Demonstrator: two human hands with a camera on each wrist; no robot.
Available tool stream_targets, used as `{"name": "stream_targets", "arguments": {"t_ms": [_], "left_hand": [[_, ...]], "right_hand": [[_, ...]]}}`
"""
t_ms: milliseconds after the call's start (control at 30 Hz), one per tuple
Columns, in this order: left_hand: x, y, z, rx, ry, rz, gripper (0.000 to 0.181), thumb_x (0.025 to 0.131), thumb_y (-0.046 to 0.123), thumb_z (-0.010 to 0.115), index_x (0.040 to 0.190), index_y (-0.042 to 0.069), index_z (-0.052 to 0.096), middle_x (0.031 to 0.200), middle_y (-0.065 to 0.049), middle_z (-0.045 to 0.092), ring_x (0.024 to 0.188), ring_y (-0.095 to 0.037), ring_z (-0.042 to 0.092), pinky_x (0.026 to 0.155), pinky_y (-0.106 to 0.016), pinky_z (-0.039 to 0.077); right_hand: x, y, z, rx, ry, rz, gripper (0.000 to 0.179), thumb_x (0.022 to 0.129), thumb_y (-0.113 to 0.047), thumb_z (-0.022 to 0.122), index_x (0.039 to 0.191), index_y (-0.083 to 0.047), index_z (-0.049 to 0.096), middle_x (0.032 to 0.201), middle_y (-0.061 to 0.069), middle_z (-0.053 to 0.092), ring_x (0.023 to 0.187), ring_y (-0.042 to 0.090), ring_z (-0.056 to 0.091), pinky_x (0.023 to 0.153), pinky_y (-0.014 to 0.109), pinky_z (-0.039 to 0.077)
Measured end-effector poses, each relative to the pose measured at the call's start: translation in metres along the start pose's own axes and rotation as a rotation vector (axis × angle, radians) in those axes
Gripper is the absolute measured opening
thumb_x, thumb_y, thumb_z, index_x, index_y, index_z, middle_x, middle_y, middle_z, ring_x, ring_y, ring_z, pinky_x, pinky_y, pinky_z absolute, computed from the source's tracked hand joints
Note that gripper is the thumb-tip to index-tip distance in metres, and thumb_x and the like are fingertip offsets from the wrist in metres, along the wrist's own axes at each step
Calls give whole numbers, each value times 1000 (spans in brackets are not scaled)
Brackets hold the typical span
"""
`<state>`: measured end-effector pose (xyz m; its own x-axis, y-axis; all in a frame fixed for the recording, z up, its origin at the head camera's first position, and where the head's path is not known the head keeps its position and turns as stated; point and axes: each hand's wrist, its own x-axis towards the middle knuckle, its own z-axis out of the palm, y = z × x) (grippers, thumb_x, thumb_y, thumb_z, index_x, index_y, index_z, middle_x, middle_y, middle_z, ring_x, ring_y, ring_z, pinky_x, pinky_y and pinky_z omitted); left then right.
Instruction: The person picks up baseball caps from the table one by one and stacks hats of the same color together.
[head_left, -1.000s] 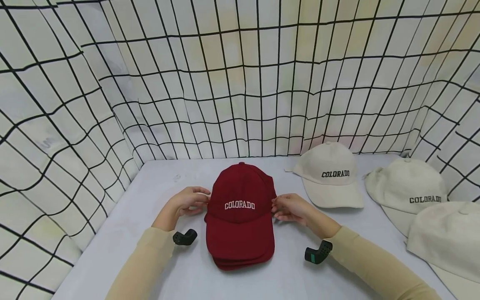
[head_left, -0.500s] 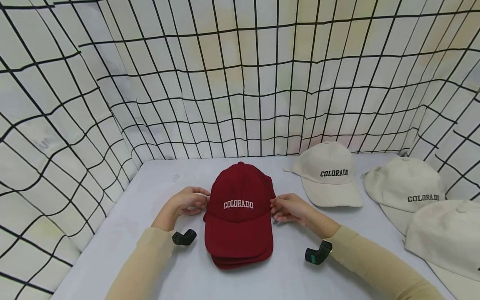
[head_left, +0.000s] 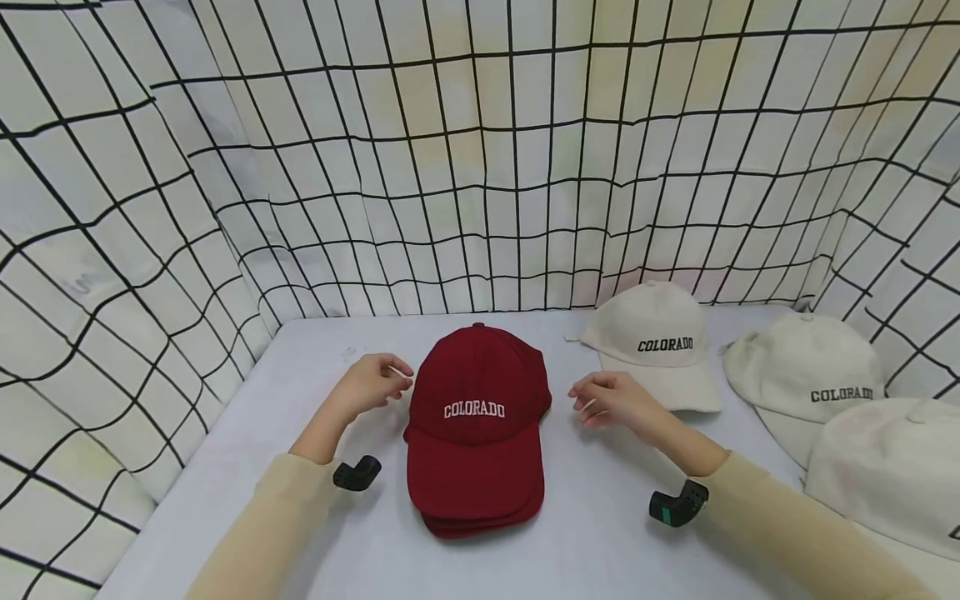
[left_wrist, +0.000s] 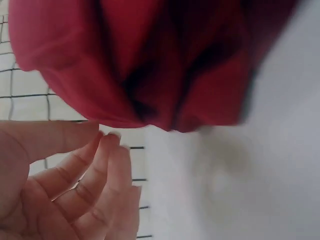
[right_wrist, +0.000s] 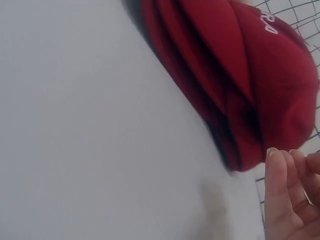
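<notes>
Grip undone: left hand and right hand hold nothing, fingers loosely bent.
Left sits just beside the red caps, stacked on the table; right has drawn away from them, leaving them unheld.

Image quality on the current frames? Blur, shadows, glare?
Head: fairly crisp, COLORADO lettering on the stacked red baseball caps readable, soft shadows on the white tabletop, no strong glare; left wrist: caps' edges soft, folds nearly black; right wrist: caps also soft, a faint blurry shadow low on the tabletop.
</notes>
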<state>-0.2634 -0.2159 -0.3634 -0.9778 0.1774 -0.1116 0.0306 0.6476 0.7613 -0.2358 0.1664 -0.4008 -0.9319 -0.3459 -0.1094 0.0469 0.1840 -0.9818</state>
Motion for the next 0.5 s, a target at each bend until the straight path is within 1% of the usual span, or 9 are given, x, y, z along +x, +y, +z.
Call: {"name": "stream_targets", "arguments": {"t_ms": [67, 167, 267, 367, 433, 500], "left_hand": [[-2, 6, -4, 12, 38, 38, 22, 90, 15, 58, 107, 1, 60, 99, -17, 66, 80, -22, 62, 66, -33, 51], [-5, 17, -7, -23, 96, 92, 20, 92, 14, 56, 107, 2, 61, 100, -16, 66, 83, -23, 63, 69, -34, 51], [-9, 31, -8, -104, 156, 132, 19, 94, 17, 54, 106, 5, 62, 99, -14, 66, 85, -22, 62, 72, -36, 51], [-14, 48, -5, -187, 207, 168, 18, 94, 18, 54, 106, 7, 62, 99, -12, 65, 86, -22, 60, 73, -35, 51], [-17, 62, -2, -242, 221, 196, 18, 93, 18, 56, 107, 7, 62, 99, -12, 64, 87, -23, 60, 74, -36, 51], [-20, 77, 4, -293, 219, 229, 18, 93, 17, 57, 107, 7, 62, 98, -13, 64, 87, -25, 60, 74, -36, 51]], "right_hand": [[-5, -4, -7, -35, 3, -32, 36, 95, -18, 53, 110, 15, 55, 89, 17, 61, 73, 19, 62, 68, 33, 54], [-12, -10, -18, -94, 4, -76, 36, 96, -18, 52, 110, 15, 55, 91, 20, 60, 76, 22, 63, 70, 34, 54], [-18, -15, -29, -168, 20, -123, 33, 96, -19, 52, 108, 12, 56, 93, 22, 60, 79, 27, 63, 70, 34, 54], [-24, -19, -41, -250, 43, -177, 31, 96, -20, 52, 105, 9, 59, 94, 23, 61, 81, 32, 63, 71, 36, 53], [-27, -22, -48, -303, 64, -222, 28, 96, -20, 53, 103, 6, 61, 93, 20, 62, 81, 32, 63, 70, 38, 53], [-29, -23, -57, -372, 86, -272, 24, 95, -18, 54, 102, 3, 62, 91, 17, 63, 80, 31, 63, 69, 39, 53]]}}
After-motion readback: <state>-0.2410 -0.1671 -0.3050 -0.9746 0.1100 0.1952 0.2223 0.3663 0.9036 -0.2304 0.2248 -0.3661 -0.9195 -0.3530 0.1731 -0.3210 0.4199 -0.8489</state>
